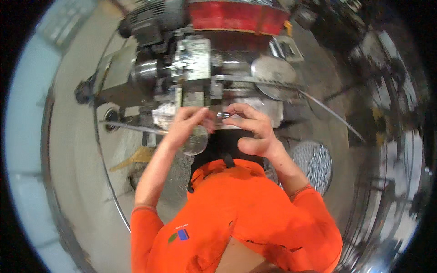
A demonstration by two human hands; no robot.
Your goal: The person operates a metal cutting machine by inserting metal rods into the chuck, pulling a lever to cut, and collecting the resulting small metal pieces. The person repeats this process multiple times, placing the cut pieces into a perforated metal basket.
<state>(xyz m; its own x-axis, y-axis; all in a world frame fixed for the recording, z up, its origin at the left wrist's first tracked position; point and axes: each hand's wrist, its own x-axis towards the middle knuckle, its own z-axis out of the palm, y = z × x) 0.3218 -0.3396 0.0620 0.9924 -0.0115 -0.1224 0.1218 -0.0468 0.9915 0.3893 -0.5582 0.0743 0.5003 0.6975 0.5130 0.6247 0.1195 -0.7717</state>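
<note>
My right hand [255, 125] pinches a short, shiny metal cylinder [223, 115] between its thumb and fingers, in front of the machine. Close by on the left, my left hand [191, 119] has its fingers curled in toward the cylinder's end. A small gap seems to part those fingers from it, and what they hold, if anything, is hidden. Just beyond both hands stands the metalworking machine [196, 59], with a block at its middle and a bright round spindle part [146, 68] on its left. Below my left hand a round, pale disc [195, 142] partly shows.
A motor [152, 20] sits at the far left of the machine, beside a red tray [232, 18]. Right of centre lies a flat round plate [273, 73], with a long bar [330, 109] reaching outward. A basin [331, 175] full of small metal pieces stands by my right elbow. A cable [102, 154] runs along the left.
</note>
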